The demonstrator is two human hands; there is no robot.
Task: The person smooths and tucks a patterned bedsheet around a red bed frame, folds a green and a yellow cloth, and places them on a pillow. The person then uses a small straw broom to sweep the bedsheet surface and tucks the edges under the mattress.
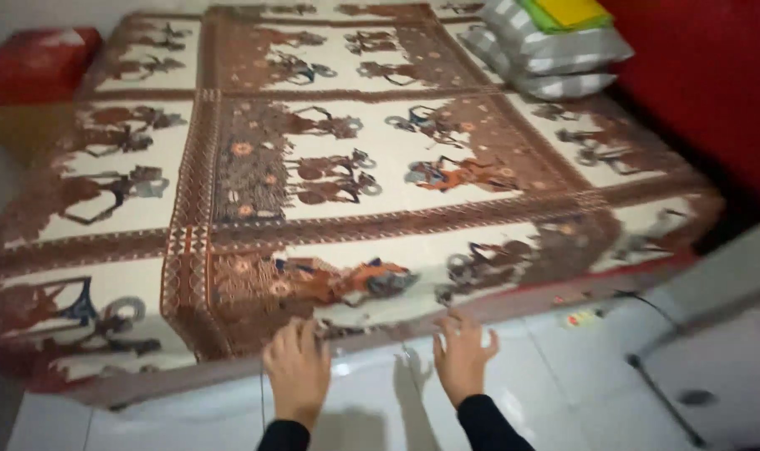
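Both hands reach for the near edge of the patterned bedsheet (355, 192) spread over the low bed; left hand (297, 372) and right hand (462, 361) are open, fingers spread, gripping nothing; smoothing or tucking seems in hand; bare white floor (564, 376) gives room nearby; striped pillows (547, 50) lie far right.

The low bed (229, 351) under its brown and cream patterned cloth cover (380, 150) lies flat and bare over nearly its whole top, so hands could sweep across it freely from the near edge, where the left hand (296, 372) and right hand (462, 359) hover with fingers spread. Only the far right corner is blocked, by a stack of grey and white striped pillows (547, 54) with folded green and yellow cloth (564, 12) on top, and a red box (33, 63) stands off the far left corner. The white tiled floor (564, 376) before the bed is open, apart from a thin dark cable (655, 313) at the right, while a red wall (714, 92) closes the right side.
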